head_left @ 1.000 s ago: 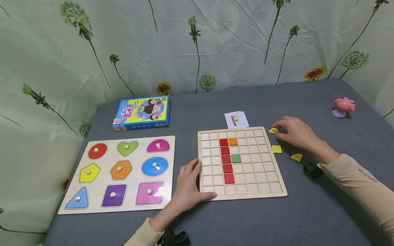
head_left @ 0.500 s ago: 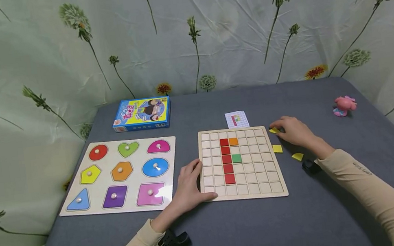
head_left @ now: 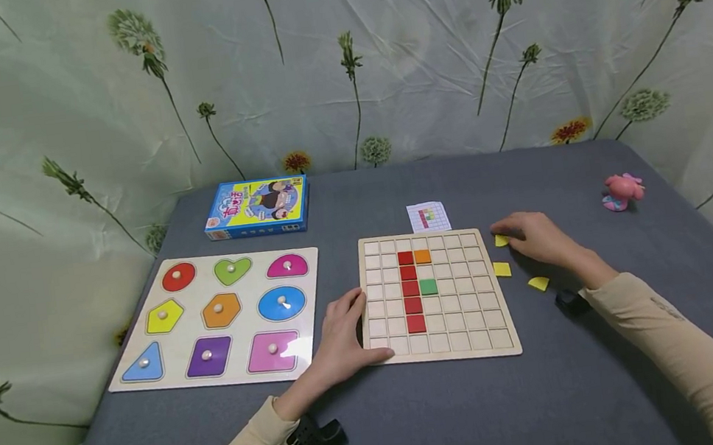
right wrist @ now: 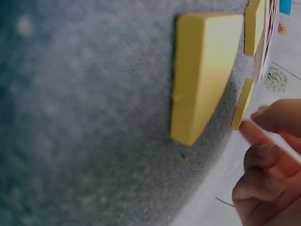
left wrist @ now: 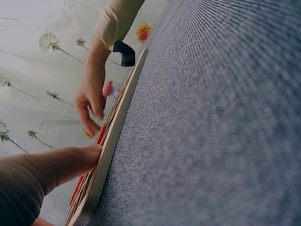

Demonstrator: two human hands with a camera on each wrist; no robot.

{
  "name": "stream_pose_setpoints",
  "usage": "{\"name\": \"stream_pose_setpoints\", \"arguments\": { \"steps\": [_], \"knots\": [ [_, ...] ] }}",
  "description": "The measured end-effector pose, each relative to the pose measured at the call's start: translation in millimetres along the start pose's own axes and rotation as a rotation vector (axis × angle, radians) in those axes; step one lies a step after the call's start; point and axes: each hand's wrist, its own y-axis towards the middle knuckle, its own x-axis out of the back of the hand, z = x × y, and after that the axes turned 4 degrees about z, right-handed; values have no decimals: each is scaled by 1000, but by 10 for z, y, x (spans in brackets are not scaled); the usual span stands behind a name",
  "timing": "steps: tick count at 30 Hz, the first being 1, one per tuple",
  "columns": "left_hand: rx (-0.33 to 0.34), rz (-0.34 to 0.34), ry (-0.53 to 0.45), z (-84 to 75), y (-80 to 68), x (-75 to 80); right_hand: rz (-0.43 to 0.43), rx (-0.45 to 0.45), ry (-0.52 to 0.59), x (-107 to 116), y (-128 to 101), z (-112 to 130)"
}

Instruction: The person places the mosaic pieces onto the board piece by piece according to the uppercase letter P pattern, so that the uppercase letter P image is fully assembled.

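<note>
Head view: left hand (head_left: 342, 335) rests flat at the grid board (head_left: 435, 294) edge, right hand (head_left: 535, 238) fingertips pinching a yellow tile (head_left: 500, 240) beside it.

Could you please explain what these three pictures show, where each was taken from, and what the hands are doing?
There is no machine here: a person works with two bare hands and wears three cameras. The wide picture comes from a camera on the head, looking down at a grey table. The other two come from cameras strapped to the wrists, so they look sideways and very close.

On the table lie a wooden grid board with red, orange and green squares set in it, a shape puzzle board, a blue box, a small pattern card and a pink toy.

The left hand rests with straight fingers on the grid board's left edge. The right hand touches a yellow piece beside the board; whether it pinches it cannot be told. Two more yellow pieces lie nearby.
</note>
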Motion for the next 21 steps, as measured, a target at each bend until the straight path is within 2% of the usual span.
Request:
{"name": "stream_pose_setpoints", "arguments": {
  "steps": [8, 21],
  "knots": [
    [7, -2, 8, 0, -4, 4, 21, -149, -6, 8, 11, 9],
    [5, -4, 10, -4, -1, -5, 46, -150, 36, -5, 70, 38]
  ]
}}
